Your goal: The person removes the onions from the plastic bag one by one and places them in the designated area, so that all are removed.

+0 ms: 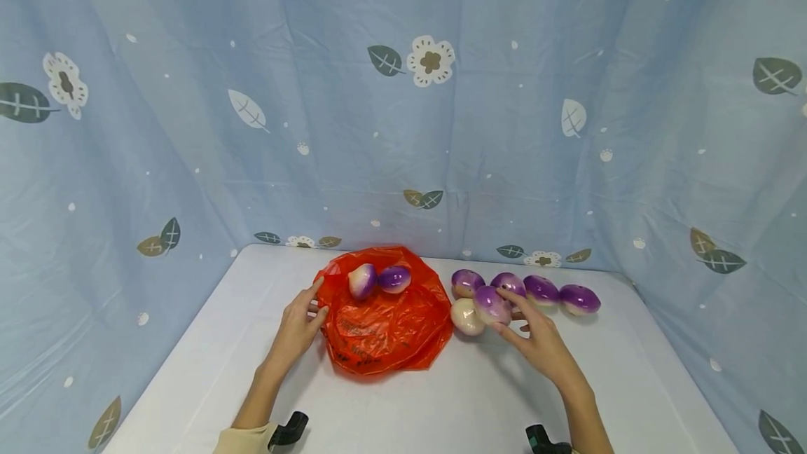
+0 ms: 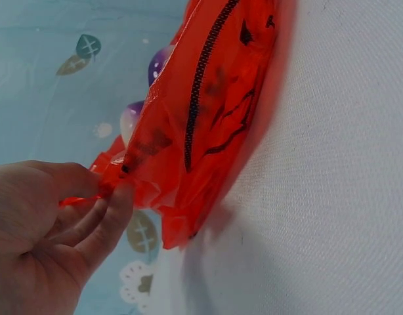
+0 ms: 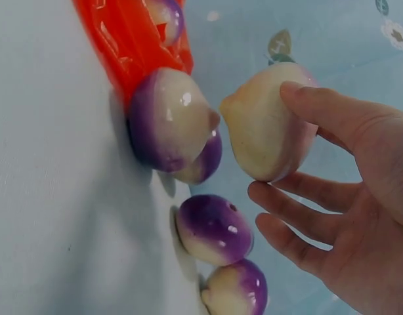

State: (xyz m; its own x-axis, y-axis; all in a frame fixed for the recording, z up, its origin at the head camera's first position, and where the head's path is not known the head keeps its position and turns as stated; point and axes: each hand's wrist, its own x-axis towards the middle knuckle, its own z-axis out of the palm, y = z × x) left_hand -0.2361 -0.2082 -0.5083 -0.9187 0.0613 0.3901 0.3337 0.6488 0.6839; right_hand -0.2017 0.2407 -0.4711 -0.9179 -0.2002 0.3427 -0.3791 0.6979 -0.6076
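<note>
A red plastic bag (image 1: 384, 331) lies spread on the table, its mouth facing up. Two purple-and-white turnips (image 1: 362, 282) sit within its rim, partly hidden behind the bag's side in the left wrist view. My left hand (image 1: 299, 324) pinches the bag's left edge between thumb and fingers. To the right of the bag, my right hand (image 1: 542, 345) holds a turnip (image 3: 267, 125) by thumb and fingertips, raised off the table. Beside that held turnip, a pale-topped turnip (image 1: 467, 317) rests against the bag's right side.
Several more turnips (image 1: 541, 290) stand in a row behind and to the right of my right hand. The white table (image 1: 403, 412) ends at a blue patterned curtain (image 1: 353, 125) behind and on both sides.
</note>
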